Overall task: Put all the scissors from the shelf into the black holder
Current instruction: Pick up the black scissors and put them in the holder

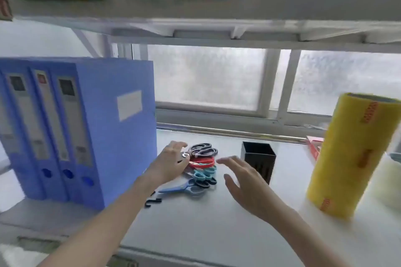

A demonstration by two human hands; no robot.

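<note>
Several pairs of scissors lie in a row on the white shelf (195, 223): a black-handled pair (202, 149) at the back, a red pair (201, 163), a teal pair (205, 173), and a blue pair (184, 188) at the front. My left hand (171, 161) rests over their blade ends with fingers spread, and what lies under it is hidden. My right hand (245, 182) hovers open just right of the handles. The square black holder (258, 161) stands upright behind my right hand and looks empty.
Blue file boxes (86, 128) stand at the left, close to my left hand. A tall yellow roll (347, 154) stands at the right with a pale roll (388, 182) behind it. A red box (313, 147) lies at the back right. Small black hooks (153, 200) lie near my left forearm.
</note>
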